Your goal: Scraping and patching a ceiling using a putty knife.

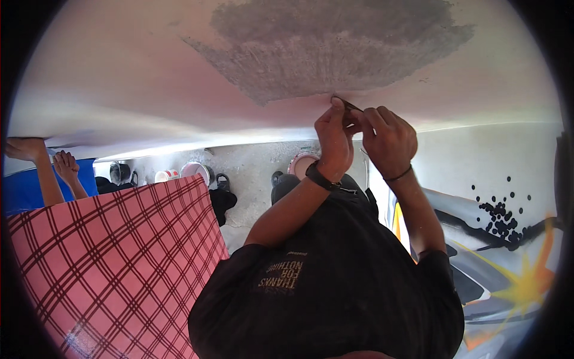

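From my remote feed, I see my left hand (336, 139) and right hand (391, 139) pinching a thin, dark, flat strip (349, 105) by the rough grey patch's (335, 54) lower edge, where uneven pressure could scratch the smooth pale wall (143, 78).

The strip (353, 107) was a thin, dark, narrow piece held in the fingers of both hands, the left hand (336, 136) at its upper-left end and the right hand (391, 139) at the other, and it slanted down to the right, partly hidden by the fingers. Its upper-left end lay at the lower edge of the patch (335, 51), though whether the two touched could not be told. The patch was broad, grey and ragged-edged on the pale, faintly pink wall (137, 84), darker at the top and lighter and streaky below.
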Demonstrator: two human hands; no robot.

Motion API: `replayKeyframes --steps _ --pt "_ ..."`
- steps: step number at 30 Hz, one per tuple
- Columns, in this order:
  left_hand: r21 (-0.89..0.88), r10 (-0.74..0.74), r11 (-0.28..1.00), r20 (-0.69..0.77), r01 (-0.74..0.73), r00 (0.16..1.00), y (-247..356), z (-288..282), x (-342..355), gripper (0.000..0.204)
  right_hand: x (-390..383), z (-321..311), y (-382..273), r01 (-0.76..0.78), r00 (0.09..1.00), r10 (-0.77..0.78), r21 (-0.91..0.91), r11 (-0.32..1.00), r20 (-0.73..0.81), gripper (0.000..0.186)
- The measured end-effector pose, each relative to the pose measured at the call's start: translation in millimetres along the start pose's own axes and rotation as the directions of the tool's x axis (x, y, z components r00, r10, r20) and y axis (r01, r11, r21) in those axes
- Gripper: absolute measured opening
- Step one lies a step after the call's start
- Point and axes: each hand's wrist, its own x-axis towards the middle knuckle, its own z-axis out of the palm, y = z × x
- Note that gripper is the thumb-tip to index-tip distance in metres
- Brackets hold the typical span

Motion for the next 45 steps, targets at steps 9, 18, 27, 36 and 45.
replayKeyframes --steps 9,18,27,36,45 --pt "-0.039 -0.02 0.999 -0.048 0.018 0.999 -4 -3 -1 0.04 3 1 -2 0.041 0.996 -0.043 0.022 0.999 0.077 0.013" --pt "0.04 -0.031 0.999 -0.066 0.034 0.997 -5 0 -4 0.038 -6 -2 3 -0.044 0.996 0.04 0.043 0.998 0.082 0.018" --pt "0.025 0.015 1.0 -0.06 -0.014 0.998 -14 -4 0 0.038 -7 1 12 -0.043 0.998 0.039 0.079 0.996 0.049 0.017" --pt "0.03 -0.02 0.999 -0.036 0.022 0.999 -22 6 -6 0.038 -15 -4 24 -0.11 0.993 0.106 0.076 0.991 0.058 0.016" --pt "0.04 -0.063 0.997 -0.053 0.066 0.997 -26 13 -4 0.042 -13 -4 28 -0.116 0.993 0.113 0.101 0.988 0.037 0.02"
